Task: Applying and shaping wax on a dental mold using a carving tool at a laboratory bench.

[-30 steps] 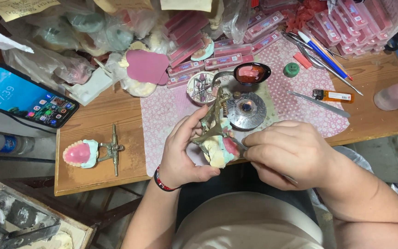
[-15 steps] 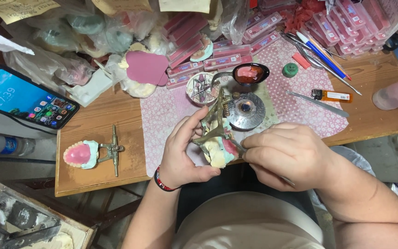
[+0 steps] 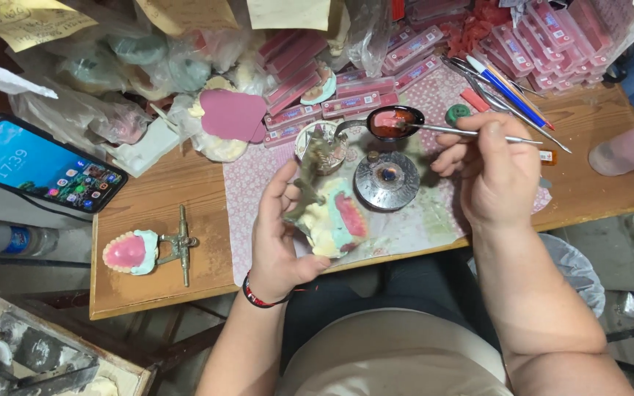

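The person sits at a cluttered wooden workbench (image 3: 148,286); the left hand (image 3: 280,235) grasps a dental cast (image 3: 335,220), pale with pink gum wax, mounted on a brass hinged frame (image 3: 310,183) that rises above the thumb; the cast is held just over the near edge of the bench, on a patterned pink cloth (image 3: 251,191). The right hand (image 3: 493,169) pinches a thin metal tool (image 3: 471,132), fingers closed around its shaft; the tip lies in a small dark spoon (image 3: 394,121) of red wax. A round metal burner (image 3: 388,180) stands between the two hands, just beside the cast. A second cast on a frame (image 3: 144,251) lies well apart at the left; a lit phone (image 3: 38,169) rests beyond it.
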